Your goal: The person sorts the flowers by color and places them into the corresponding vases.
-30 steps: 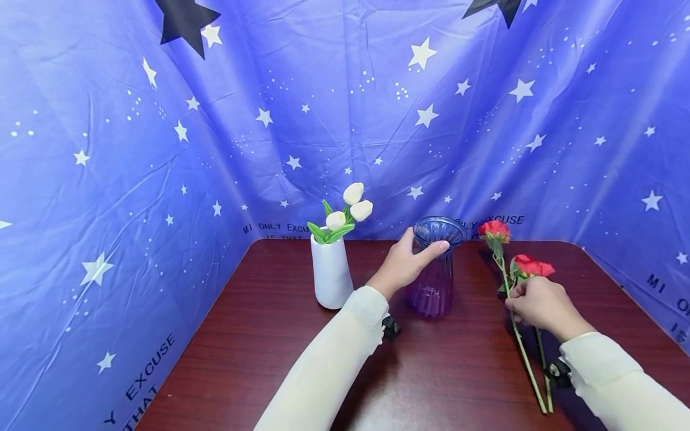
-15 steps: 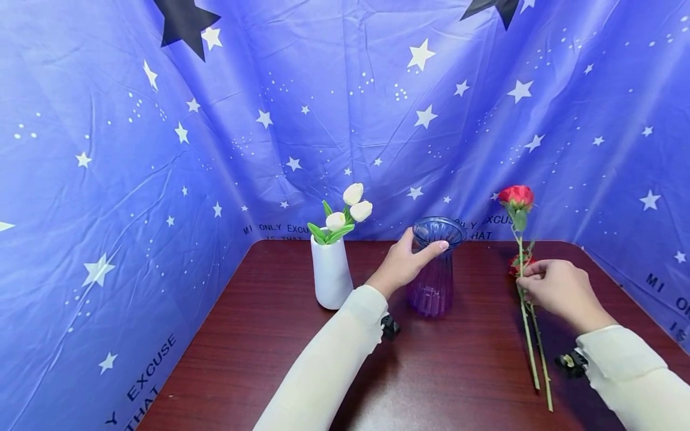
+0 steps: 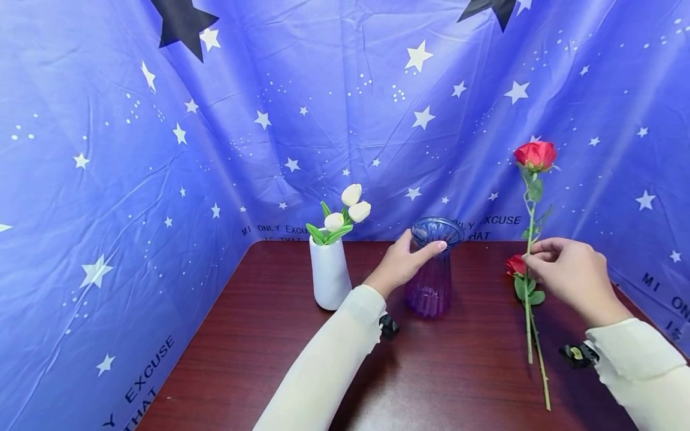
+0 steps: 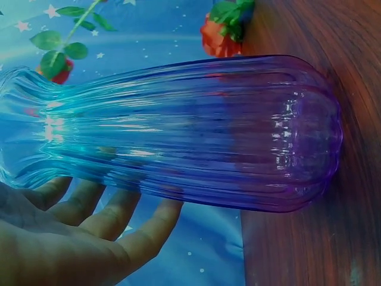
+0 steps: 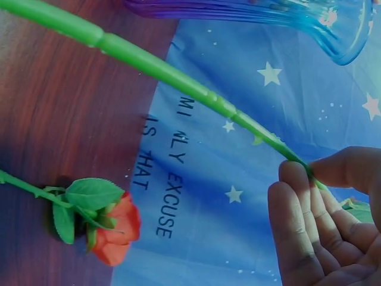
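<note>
In the head view, my left hand [image 3: 398, 265] holds a ribbed glass vase [image 3: 431, 287] by its neck, thumb across the near side. The vase stands upright on the table, blue at the flared rim and purple at the base. My right hand [image 3: 579, 276] pinches the green stem of a red rose [image 3: 535, 157] between thumb and fingers. This rose is upright, its bloom high and its stem end pointing down. Behind it a second red rose [image 3: 516, 265] lies on the table; the right wrist view shows its bloom [image 5: 119, 232] and leaves.
A white vase [image 3: 330, 275] with several white tulips [image 3: 351, 194] stands left of my left hand. The dark red wooden table [image 3: 259, 335] meets a blue star-printed cloth [image 3: 323, 72] at its back and sides. Each wrist carries a small black device.
My right hand has lifted one rose off the table, raising its bloom up and to the right into an upright pose. The second rose stays lying. My left hand keeps its hold on the vase.
</note>
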`<act>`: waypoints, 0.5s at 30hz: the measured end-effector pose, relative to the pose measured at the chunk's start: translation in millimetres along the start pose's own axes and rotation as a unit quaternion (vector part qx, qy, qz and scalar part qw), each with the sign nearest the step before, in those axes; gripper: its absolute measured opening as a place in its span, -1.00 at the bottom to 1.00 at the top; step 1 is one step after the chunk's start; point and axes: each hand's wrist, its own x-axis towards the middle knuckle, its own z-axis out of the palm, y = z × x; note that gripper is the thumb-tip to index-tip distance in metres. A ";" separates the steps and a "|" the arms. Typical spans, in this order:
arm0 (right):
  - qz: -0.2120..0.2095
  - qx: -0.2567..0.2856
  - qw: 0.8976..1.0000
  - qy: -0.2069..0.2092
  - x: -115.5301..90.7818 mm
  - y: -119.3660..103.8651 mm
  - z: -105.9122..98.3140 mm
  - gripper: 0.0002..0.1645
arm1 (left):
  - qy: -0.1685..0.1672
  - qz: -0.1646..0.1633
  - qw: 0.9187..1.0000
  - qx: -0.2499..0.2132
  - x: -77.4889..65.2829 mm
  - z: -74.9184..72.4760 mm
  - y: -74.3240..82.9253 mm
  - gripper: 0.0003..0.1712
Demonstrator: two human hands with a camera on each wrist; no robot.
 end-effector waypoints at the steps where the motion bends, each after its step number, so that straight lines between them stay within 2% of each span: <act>1: 0.000 0.001 1.000 0.003 0.4 -1.8 -1.1 -0.65 | 0.000 -0.001 1.000 0.000 -0.2 -0.1 0.2 0.03; 8: -0.012 0.009 0.999 0.038 4.2 -13.7 -8.8 -0.61 | -0.004 -0.005 1.000 0.014 -1.3 -0.2 1.4 0.08; 15: -0.035 0.034 0.994 0.095 8.2 -25.8 -18.4 -0.64 | -0.010 -0.003 1.000 0.004 -1.1 -0.9 1.4 0.00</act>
